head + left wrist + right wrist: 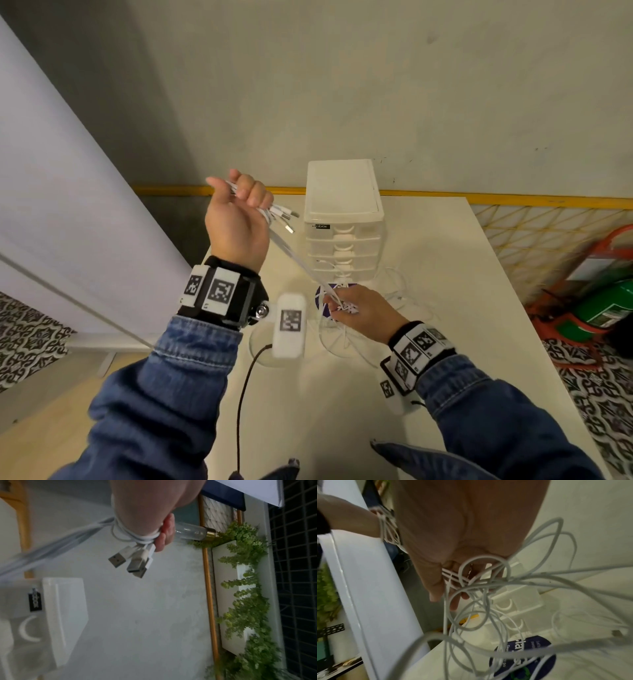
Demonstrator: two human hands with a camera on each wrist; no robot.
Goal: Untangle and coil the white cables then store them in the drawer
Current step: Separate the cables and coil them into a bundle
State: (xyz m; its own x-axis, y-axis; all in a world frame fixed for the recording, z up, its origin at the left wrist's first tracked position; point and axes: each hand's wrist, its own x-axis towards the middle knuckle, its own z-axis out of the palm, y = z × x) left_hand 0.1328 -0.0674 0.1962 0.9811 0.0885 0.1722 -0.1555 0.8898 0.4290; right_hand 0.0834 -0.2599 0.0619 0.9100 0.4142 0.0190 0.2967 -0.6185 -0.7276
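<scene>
My left hand (239, 205) is raised above the table and grips the ends of the white cables (294, 253), their USB plugs (130, 561) sticking out past my fingers (164, 534). The strands run taut down to my right hand (356, 310), which holds a tangled clump of white cable (476, 588) low over the table. More loose loops (400, 298) trail on the table to the right. A white drawer unit (342, 219) with several shut drawers stands just behind the hands.
A dark round sticker or disc (323, 298) lies on the white table (445, 274) under my right hand. A yellow rail (513, 198) borders the far table edge. A white panel (68, 205) stands left; a red and green object (603, 294) sits on the floor to the right.
</scene>
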